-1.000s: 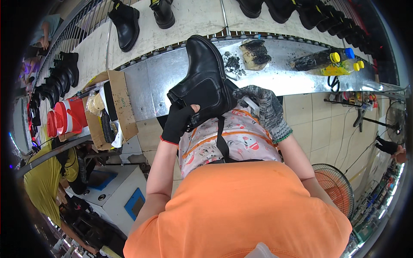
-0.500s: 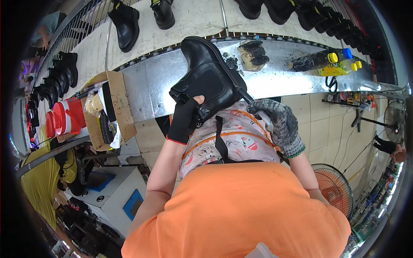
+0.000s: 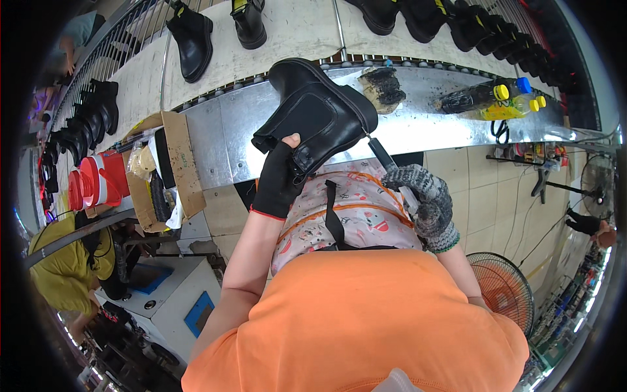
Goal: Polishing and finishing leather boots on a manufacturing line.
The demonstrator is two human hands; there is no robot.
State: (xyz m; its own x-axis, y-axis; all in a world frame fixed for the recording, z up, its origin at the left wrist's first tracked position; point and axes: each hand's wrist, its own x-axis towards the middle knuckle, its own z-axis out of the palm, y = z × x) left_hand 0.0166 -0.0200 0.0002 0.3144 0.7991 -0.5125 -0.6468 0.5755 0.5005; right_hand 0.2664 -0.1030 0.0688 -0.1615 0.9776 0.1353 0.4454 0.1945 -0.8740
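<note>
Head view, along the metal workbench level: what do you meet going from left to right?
Red buckets → open cardboard box → left hand gripping the black boot → right hand holding a dark-handled tool → bottles with yellow and blue caps.

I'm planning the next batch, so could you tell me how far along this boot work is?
Done: black boots stand lined up beyond the metal bench. In hand: the left hand holds a black boot while the right hand puts a dark-handled tool to it. What is left on this boot cannot be judged.
</note>
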